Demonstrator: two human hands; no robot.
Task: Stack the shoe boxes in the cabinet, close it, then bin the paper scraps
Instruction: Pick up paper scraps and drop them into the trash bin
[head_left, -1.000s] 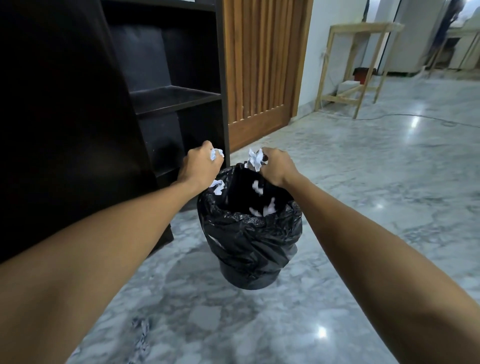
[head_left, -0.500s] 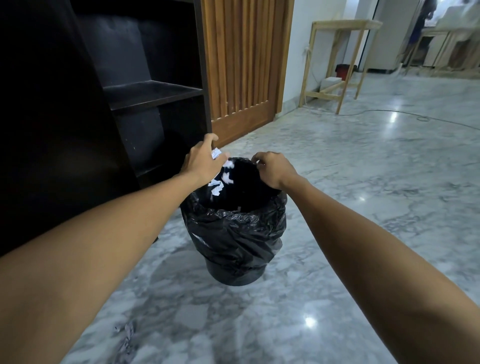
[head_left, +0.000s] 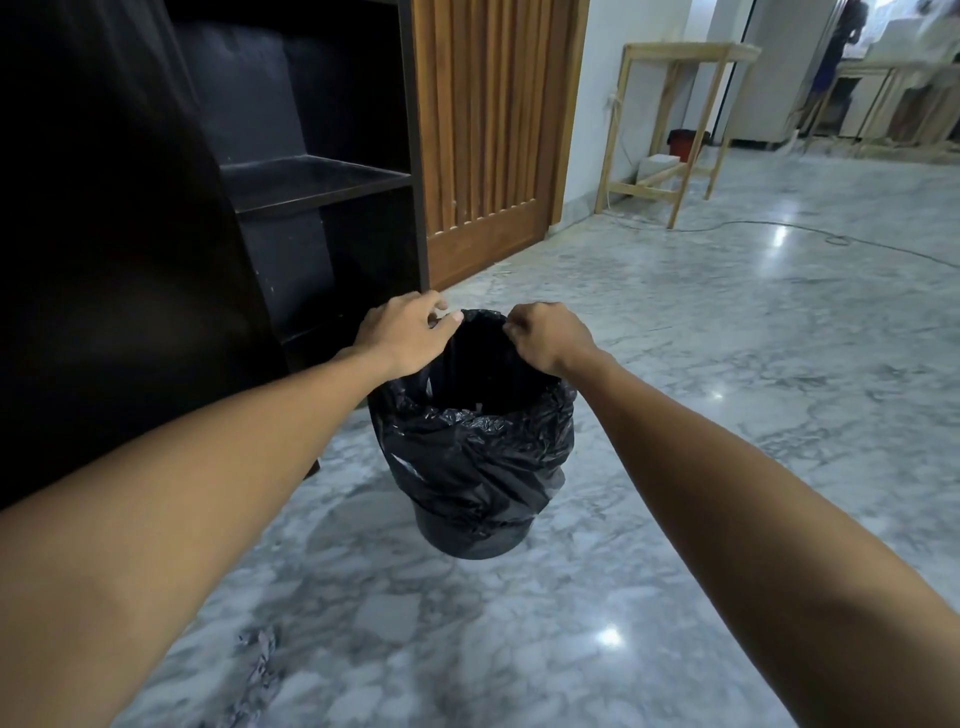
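Observation:
A black bin (head_left: 475, 530) lined with a black bag (head_left: 483, 457) stands on the marble floor in front of me. Both my arms reach out over its mouth. My left hand (head_left: 405, 335) hovers above the bin's left rim with loosely bent fingers and nothing in it. Over the right rim, my right hand (head_left: 545, 335) has its fingers curled in, and I see no paper in it. The inside of the bin is dark, so the scraps are hidden. The black cabinet (head_left: 311, 182) stands just left of the bin, with bare shelves showing. No shoe boxes are in sight.
A wooden slatted door (head_left: 483, 130) stands behind the bin. A light wooden table frame (head_left: 675, 119) is at the back right, with a cable (head_left: 779, 226) trailing across the floor beyond it. A person stands far off at the top right.
White paper scraps that were in both hands and falling into the bin are gone from view. Both hands stay over the bin's mouth, now empty.

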